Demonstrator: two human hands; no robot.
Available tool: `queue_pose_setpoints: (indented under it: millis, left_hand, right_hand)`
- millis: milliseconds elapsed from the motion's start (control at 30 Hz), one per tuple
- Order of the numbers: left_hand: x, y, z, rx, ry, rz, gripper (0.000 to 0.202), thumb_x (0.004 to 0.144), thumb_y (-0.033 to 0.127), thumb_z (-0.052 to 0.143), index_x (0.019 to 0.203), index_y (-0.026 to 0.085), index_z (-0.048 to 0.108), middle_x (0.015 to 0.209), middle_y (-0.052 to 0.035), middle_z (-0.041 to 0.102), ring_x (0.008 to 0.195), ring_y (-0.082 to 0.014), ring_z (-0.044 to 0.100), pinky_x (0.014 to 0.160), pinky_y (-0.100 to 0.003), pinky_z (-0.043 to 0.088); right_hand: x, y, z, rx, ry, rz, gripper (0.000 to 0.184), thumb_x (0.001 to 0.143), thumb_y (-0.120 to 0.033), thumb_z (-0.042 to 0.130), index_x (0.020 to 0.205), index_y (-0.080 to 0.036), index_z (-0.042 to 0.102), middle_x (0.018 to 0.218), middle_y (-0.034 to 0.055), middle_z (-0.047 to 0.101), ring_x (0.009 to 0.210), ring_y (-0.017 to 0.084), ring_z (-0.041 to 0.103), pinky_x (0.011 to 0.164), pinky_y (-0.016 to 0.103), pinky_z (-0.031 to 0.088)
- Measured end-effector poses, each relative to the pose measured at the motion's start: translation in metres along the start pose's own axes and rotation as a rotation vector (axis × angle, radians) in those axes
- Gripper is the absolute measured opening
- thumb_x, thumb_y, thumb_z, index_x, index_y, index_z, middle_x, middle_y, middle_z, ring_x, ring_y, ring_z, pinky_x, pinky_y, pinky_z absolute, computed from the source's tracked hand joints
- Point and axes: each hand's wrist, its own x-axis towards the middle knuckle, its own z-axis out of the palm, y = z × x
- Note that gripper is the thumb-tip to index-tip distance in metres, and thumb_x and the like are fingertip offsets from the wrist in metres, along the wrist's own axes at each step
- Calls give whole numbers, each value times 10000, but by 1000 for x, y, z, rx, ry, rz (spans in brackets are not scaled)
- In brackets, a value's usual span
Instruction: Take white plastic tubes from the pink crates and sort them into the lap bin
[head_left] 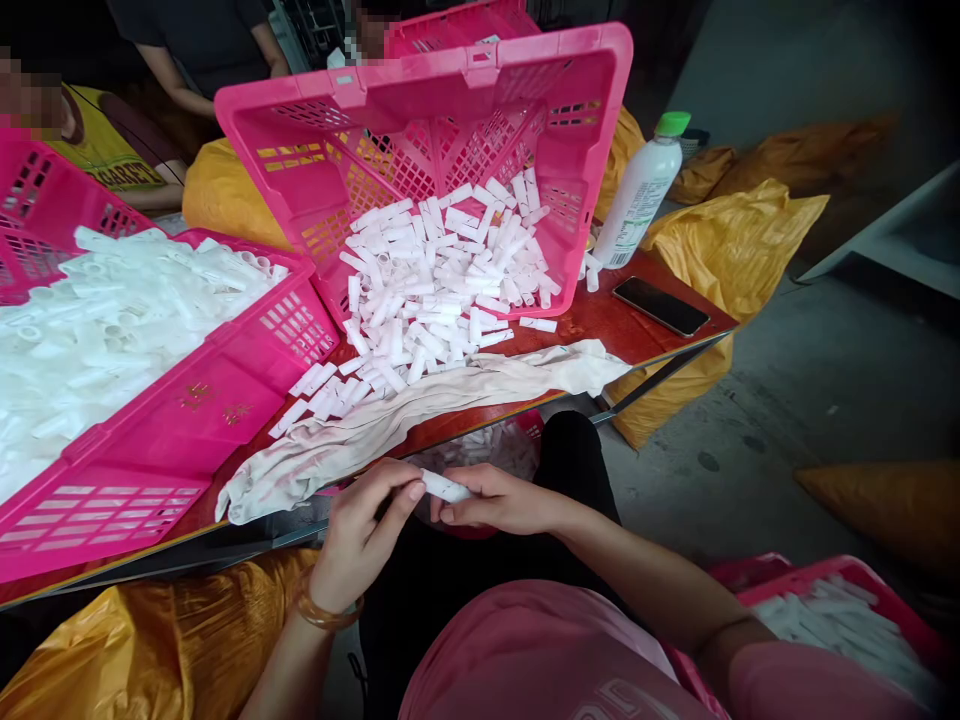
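Red tabletop [450, 425] sits just ahead of my left hand [367, 530] and right hand [502, 500], both pinching a white tube [446, 486] — one fumble could drop it into my lap.

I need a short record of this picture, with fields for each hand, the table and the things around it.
Left hand: pinches a white plastic tube; gold-coloured bangle on wrist
Right hand: pinches the same tube's other end
Table: red table with beige cloth, black smartphone, white bottle
Pile: loose white tubes against a tilted pink crate
Left side: second pink crate, full of white tubes
Around: yellow sacks; co-worker behind
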Motion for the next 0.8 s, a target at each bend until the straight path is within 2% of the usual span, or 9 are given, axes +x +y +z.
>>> queue_pose_setpoints:
  millis: [67, 200, 300, 367, 433, 500, 633, 700, 800]
  left_hand:
    - [2, 3, 4, -15, -60, -23, 149, 972, 190, 515, 874, 182, 627, 817, -3, 621, 761, -119, 580, 724, -224, 442]
    - [-3, 5, 18, -75, 12, -209, 320, 997, 249, 474, 699, 172, 561, 637, 25, 522, 593, -101, 490, 599, -219, 390]
    - [-11, 2, 26, -144, 26, -175, 312, 996, 239, 465, 705, 173, 557, 640, 26, 520, 578, -100, 474, 582, -222, 380]
    - [-14, 0, 28, -180, 6, -71, 271, 986, 205, 473, 732, 174, 564, 680, 17, 550, 622, -107, 500, 621, -225, 397]
    - [-14, -1, 29, -189, -17, -2, 241, 978, 181, 476, 755, 175, 567, 723, 6, 579, 677, -118, 526, 670, -234, 411]
    - [-13, -2, 30, -178, -33, -33, 246, 980, 187, 476, 750, 175, 563, 732, 1, 576, 698, -125, 530, 686, -241, 409]
    - [-15, -1, 36, -193, -48, -216, 335, 999, 253, 457, 682, 175, 529, 655, 16, 493, 618, -116, 473, 613, -237, 378]
    - [-20, 0, 40, -208, -43, -231, 347, 1011, 259, 424, 689, 177, 524, 663, 12, 490, 620, -119, 472, 610, -239, 381]
    - [-29, -2, 45, -184, -95, -149, 291, 1012, 228, 405, 771, 177, 561, 742, -8, 528, 692, -131, 511, 660, -243, 410]
  right_hand:
    - [-1, 3, 3, -200, 90, -21, 145, 947, -257, 531, 1018, -152, 602, 856, 13, 575, 731, 118, 514, 690, 226, 403]
    - [-4, 7, 6, -600, 350, -17, 184, 923, -184, 475, 1069, -166, 586, 979, 70, 593, 871, 176, 529, 809, 296, 402]
    - [-8, 9, 2, -255, 178, 33, 130, 906, -228, 519, 999, -170, 588, 831, 11, 544, 725, 130, 482, 714, 255, 399]
    - [-12, 10, -1, 92, -30, 150, 145, 897, -290, 548, 979, -175, 579, 660, -60, 394, 552, 89, 338, 559, 212, 331]
    - [-15, 11, -3, 263, -129, 235, 181, 892, -331, 557, 983, -175, 577, 610, -87, 276, 504, 78, 224, 492, 203, 252]
    - [-16, 11, -2, 160, -45, 190, 174, 886, -318, 570, 970, -167, 588, 634, -70, 350, 539, 85, 303, 528, 208, 288]
    - [-16, 11, 4, -270, 209, 49, 123, 903, -240, 548, 973, -160, 613, 829, 4, 547, 750, 126, 498, 694, 240, 373]
    - [-17, 14, 5, -213, 184, 54, 121, 900, -219, 546, 975, -160, 622, 830, -1, 560, 730, 117, 502, 680, 232, 377]
    - [-20, 25, 2, 116, 40, 172, 105, 856, -207, 580, 942, -156, 613, 696, -44, 498, 568, 80, 409, 535, 196, 324]
